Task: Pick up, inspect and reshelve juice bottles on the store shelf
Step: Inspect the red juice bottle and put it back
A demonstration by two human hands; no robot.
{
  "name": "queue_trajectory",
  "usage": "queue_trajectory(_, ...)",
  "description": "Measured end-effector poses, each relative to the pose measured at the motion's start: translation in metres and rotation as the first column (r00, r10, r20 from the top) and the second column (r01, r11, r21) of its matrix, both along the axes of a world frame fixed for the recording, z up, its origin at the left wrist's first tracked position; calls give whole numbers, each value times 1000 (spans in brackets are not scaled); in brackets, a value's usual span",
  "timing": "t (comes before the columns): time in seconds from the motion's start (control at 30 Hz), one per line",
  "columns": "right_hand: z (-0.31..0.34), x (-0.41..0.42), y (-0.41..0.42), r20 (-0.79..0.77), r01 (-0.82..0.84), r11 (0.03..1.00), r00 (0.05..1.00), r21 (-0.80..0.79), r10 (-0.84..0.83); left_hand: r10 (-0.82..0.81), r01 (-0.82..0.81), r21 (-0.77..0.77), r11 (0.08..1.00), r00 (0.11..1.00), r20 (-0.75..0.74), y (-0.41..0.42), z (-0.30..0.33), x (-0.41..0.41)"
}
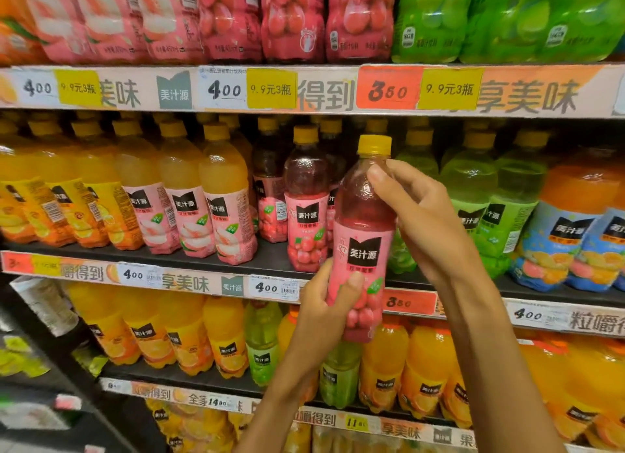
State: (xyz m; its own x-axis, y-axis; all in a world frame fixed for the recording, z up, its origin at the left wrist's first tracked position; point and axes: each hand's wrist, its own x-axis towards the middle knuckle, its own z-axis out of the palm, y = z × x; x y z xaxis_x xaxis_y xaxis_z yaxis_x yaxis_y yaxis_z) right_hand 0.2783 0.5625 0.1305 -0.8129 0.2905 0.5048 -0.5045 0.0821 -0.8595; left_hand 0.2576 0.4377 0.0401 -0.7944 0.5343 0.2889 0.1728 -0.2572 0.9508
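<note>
Store shelf (270,256) behind; left hand (324,303) grips pink bottle (363,236) base, right hand (426,215) pinches neck. Inspecting; next, reshelve upright in gap.

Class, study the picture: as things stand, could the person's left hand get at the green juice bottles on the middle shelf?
Probably not directly. The left hand grips the base of the red juice bottle, and that bottle plus the right hand stand between it and the green juice bottles.
</note>
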Motion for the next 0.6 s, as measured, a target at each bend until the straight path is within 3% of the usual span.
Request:
queue_trajectory(0.1,-6,-9,-3,67,-128,962,987,-240,148,-102,106,-68,992,993,59,-15,-1,1)
queue_trajectory(0.17,-11,-12,-8,38,-290,828,936,-481,350,-146,157,-82,984,981,128,-23,-2,0)
queue_trajectory(0.23,-14,-13,-13,-19,-372,723,895,-583,445,-176,199,-86,976,958,225,-30,-1,3)
queue_trajectory(0.33,-14,-12,-20,34,-271,788,937,-553,347,-167,202,-135,970,958,233,-38,3,9)
queue_trajectory(0.47,-17,-3,-31,99,39,929,995,-369,-2,8,23,-233,972,991,131,-42,3,10)
queue_trajectory(0.53,-20,2,-41,126,66,944,992,-322,-26,105,-60,-258,964,980,166,-40,2,11)
queue_trajectory(0.6,-21,6,-45,189,74,958,982,-276,-22,74,-21,-223,975,970,232,-44,2,14)
